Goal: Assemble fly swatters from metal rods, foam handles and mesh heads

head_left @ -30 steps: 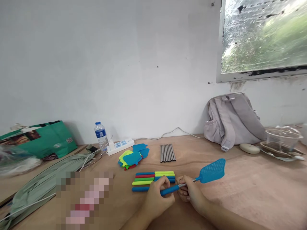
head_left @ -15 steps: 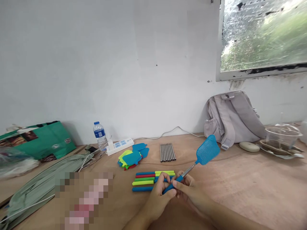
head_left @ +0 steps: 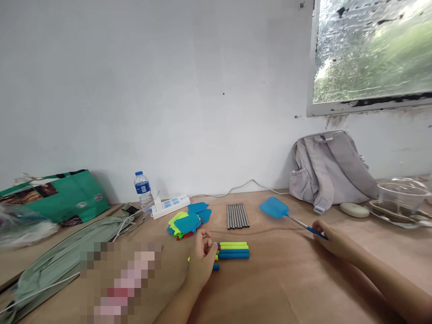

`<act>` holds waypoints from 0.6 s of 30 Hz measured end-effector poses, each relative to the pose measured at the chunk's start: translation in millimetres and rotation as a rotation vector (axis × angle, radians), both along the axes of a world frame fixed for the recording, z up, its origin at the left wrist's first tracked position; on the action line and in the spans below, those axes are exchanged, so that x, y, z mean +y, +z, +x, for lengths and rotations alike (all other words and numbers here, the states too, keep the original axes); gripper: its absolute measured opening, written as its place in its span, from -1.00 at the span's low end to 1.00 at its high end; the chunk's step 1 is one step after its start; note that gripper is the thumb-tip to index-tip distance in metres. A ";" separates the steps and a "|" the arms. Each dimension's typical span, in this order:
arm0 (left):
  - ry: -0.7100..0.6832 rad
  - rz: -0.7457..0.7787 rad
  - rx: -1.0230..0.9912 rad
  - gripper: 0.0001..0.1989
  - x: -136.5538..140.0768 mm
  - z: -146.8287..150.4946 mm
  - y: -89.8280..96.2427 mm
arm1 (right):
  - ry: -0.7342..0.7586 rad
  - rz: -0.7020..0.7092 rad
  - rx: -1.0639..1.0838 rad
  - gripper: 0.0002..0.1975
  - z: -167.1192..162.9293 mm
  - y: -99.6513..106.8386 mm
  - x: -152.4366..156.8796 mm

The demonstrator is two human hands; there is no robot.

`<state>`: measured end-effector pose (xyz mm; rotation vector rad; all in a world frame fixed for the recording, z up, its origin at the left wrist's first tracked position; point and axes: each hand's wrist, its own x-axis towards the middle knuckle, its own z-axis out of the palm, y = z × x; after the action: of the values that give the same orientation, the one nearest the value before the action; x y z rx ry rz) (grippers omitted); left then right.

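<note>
My right hand (head_left: 332, 240) is closed round the blue handle of a fly swatter (head_left: 274, 207). Its thin metal shaft and blue mesh head point left, low over the table. My left hand (head_left: 201, 261) is held above the coloured handles, fingers loosely curled and thumb apart, with nothing visible in it. Beneath and beside it lie several blue, yellow-green, red and green handles (head_left: 234, 254), partly hidden by the hand. Behind them is a pile of blue, yellow-green and red swatter heads (head_left: 189, 222). A row of several metal tubes (head_left: 238, 216) lies to its right.
At the back stand a water bottle (head_left: 143, 191) and a white power strip (head_left: 171, 206) with its cord. A green bag (head_left: 77, 198) and a grey-green cloth (head_left: 67, 252) are at left. A backpack (head_left: 332, 171), a beige oval case (head_left: 354, 210) and a clear plastic container (head_left: 403, 198) occupy the right.
My hands have separated. The right hand has carried the fly swatter to the right and lowered it. My left hand has let go of its handle and shifted left over the loose handles.
</note>
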<state>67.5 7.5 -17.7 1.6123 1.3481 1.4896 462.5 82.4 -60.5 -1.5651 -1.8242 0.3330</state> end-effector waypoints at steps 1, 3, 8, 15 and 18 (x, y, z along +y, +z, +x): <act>0.022 0.007 -0.008 -0.86 0.0 -1.5 1.7 | -0.027 -0.009 -0.056 -0.90 14.9 -2.0 -0.4; 0.060 0.017 -0.036 -0.85 0.6 -4.1 4.1 | -0.090 -0.016 -0.145 -0.90 39.8 -3.9 -2.4; 0.126 0.003 -0.233 -0.83 11.5 -13.9 1.3 | -0.131 -0.018 -0.258 -0.88 70.9 -5.0 -5.5; 0.236 0.073 -0.354 -0.80 28.9 -39.0 -2.2 | -0.178 0.051 -0.391 -0.93 70.0 -6.8 -0.7; 0.334 0.112 -0.330 -0.82 30.5 -49.8 0.0 | -0.207 0.122 -0.462 -0.94 58.2 -0.9 -5.5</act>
<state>17.7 38.0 -17.7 1.1717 1.4074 1.9587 520.7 76.8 -61.3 -1.8305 -1.9467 -0.2536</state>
